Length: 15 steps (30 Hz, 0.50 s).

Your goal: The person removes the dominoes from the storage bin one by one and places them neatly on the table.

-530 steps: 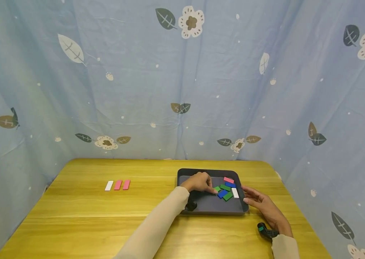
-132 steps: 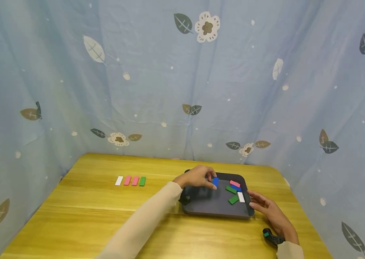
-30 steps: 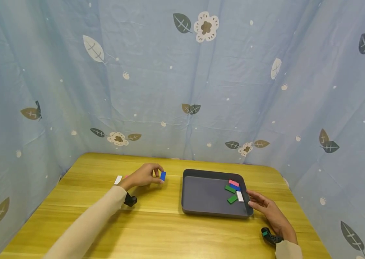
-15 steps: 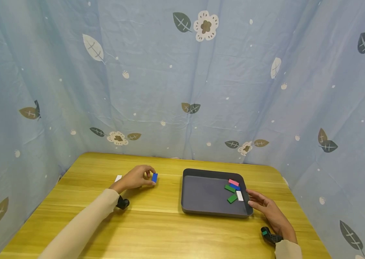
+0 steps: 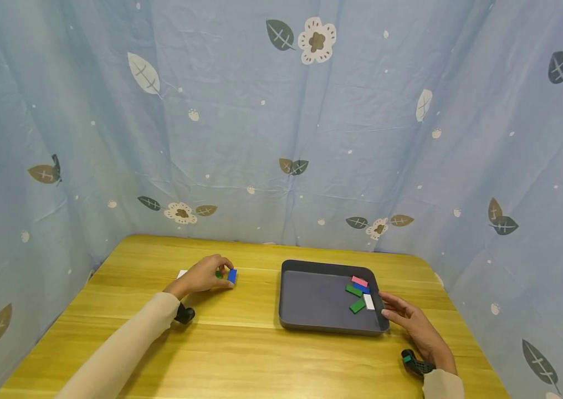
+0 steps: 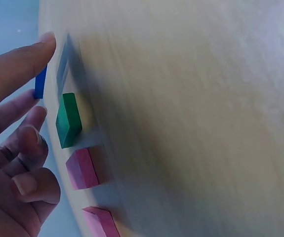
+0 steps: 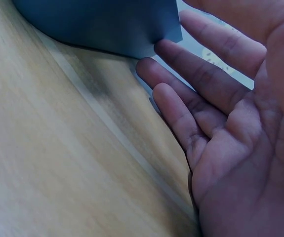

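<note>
My left hand (image 5: pixel 201 277) pinches a blue domino-like block (image 5: pixel 232 276) between thumb and fingers, at the right end of a row on the table. In the left wrist view the blue block (image 6: pixel 41 85) is partly behind a finger, close to a standing shadow on the tabletop. Beside it lie a green block (image 6: pixel 69 121) and two pink blocks (image 6: pixel 82 169); a white block (image 5: pixel 182 273) shows behind the wrist in the head view. My right hand (image 5: pixel 413 322) has its fingers extended, fingertips at the right wall of a dark grey tray (image 5: pixel 328 328).
Inside the tray, against its right side, lie a pink block (image 5: pixel 359 281), a blue block (image 5: pixel 361 288), two green blocks (image 5: pixel 357 305) and a white block (image 5: pixel 368 302). The wooden table (image 5: pixel 241 354) ends at a blue patterned curtain (image 5: pixel 231 111) behind and on both sides.
A green block joined the row on the left earlier. My left hand then took a blue block from the tray, carried it left and lowered it beside the green one. The right hand stayed.
</note>
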{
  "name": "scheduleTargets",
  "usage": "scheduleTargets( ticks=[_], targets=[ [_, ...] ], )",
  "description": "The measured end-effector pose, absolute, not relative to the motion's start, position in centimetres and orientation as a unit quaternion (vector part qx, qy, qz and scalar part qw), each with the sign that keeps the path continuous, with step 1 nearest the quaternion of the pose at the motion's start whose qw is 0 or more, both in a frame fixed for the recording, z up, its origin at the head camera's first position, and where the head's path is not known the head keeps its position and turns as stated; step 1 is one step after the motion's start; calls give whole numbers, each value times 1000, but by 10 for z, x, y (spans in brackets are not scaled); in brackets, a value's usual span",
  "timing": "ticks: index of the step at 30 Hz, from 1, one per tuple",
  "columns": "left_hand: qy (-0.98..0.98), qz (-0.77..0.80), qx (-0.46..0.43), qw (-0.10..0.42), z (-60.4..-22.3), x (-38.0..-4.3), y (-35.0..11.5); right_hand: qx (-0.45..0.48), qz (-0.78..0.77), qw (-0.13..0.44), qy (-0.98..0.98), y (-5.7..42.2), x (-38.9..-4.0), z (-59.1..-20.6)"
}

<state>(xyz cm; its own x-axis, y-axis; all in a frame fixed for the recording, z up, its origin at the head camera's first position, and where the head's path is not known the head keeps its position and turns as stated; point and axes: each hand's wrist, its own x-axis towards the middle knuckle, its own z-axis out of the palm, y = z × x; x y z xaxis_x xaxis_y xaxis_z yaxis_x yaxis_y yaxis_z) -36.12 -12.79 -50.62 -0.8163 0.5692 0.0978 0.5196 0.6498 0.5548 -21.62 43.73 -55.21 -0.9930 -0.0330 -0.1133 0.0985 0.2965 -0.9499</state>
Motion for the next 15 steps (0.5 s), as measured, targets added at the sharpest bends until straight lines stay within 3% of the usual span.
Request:
scheduleTargets(
  ticks=[15],
  targets=[
    [920, 261, 287, 52, -511, -365, -132, 21, -588, 58, 807, 436, -216, -549]
  ],
)
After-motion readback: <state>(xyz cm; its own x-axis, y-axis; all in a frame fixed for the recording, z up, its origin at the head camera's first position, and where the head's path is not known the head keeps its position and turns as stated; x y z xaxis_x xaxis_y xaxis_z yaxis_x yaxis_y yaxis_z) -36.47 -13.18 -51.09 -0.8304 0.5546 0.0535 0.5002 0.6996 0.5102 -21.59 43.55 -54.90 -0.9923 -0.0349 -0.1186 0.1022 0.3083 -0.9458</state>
